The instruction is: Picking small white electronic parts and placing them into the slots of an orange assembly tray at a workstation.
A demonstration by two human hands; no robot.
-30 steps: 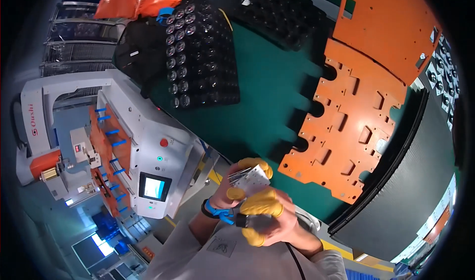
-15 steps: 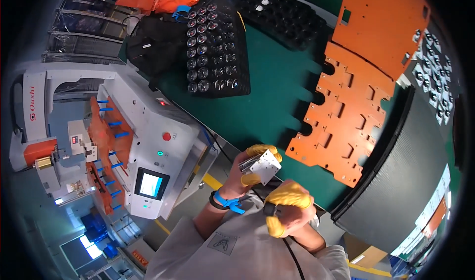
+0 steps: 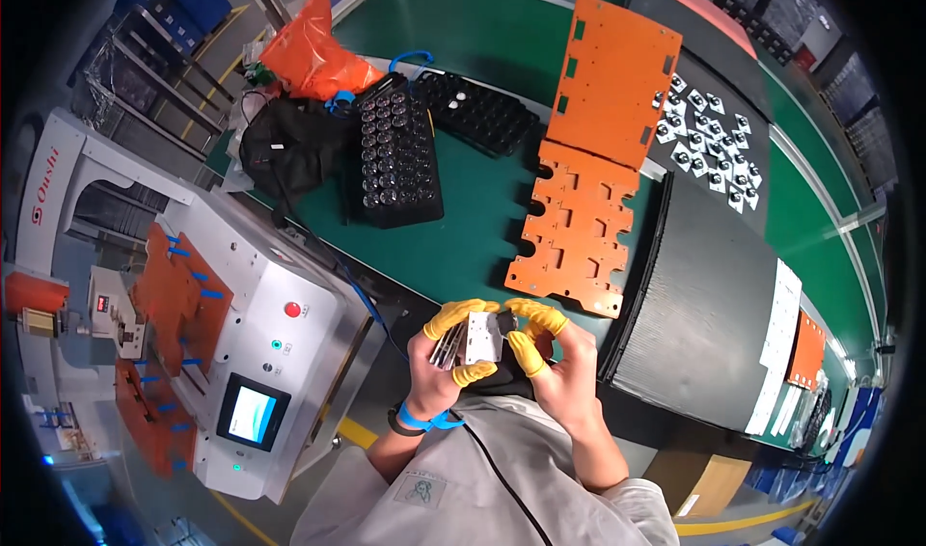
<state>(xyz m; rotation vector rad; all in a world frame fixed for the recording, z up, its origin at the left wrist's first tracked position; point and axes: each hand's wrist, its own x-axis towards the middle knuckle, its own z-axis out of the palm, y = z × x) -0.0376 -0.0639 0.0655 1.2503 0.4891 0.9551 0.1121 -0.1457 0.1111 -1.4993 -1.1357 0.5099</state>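
In front of my body, my left hand (image 3: 434, 370) is closed around a small stack of silver-white metal plates (image 3: 482, 339) with holes in them. Yellow finger cots cover its fingertips. My right hand (image 3: 567, 361), also in yellow finger cots, pinches a small black round part (image 3: 506, 322) between thumb and fingers. That part is at the right edge of the front plate; whether it is seated on the plate or only touching cannot be made out. Beyond my hands lies an orange fixture plate (image 3: 569, 220) with cut-outs on the green bench (image 3: 463, 247).
A black tray (image 3: 405, 213) holds rows of clear-topped round parts. Behind it are another black tray (image 3: 479, 112), a black bag (image 3: 294, 146) and an orange plastic bag (image 3: 313, 54). White plates with black parts (image 3: 714, 146) lie far right. A machine (image 3: 280, 353) stands left; a grey sheet (image 3: 694, 305) right.
My hands have come together, bringing the black part from the lower right up to the plates. The plates now face me more squarely. The view has tilted up, showing more bench.
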